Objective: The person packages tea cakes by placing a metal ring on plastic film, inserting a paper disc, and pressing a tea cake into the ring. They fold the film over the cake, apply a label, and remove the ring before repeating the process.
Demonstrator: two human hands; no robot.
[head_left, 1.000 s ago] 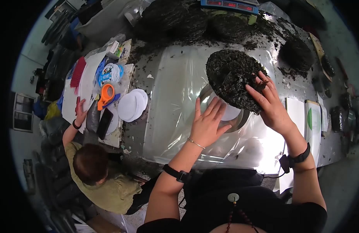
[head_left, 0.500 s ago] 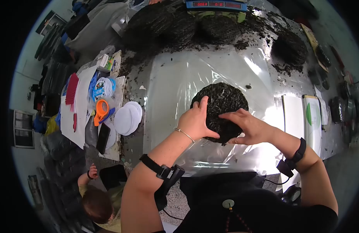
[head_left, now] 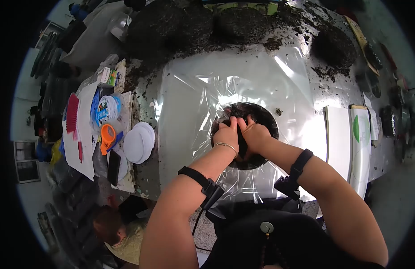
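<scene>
A dark round cake (head_left: 267,117) of pressed leafy material lies on the clear plastic sheet (head_left: 185,94), near the table's front. My left hand (head_left: 227,136) is closed on the cake's left-middle part. Beside it, my right hand (head_left: 254,135) grips the material just right of the middle, and the fingertips of both hands nearly meet. Dark material shows in the narrow gap between the hands. Some fingers are hidden underneath. Bright creases run through the plastic around the cake.
White round discs (head_left: 139,142), an orange tape dispenser (head_left: 108,136), a phone (head_left: 113,167) and a red brush (head_left: 72,115) are on the left. Dark piles (head_left: 243,24) line the back. A white-and-green pack (head_left: 360,134) is right. Another person (head_left: 109,224) is at lower left.
My hands have moved from spread around the cake's lower sides to close together over its middle, fingers now closed. The plastic has more creases. The view has shifted, and the scale has left it.
</scene>
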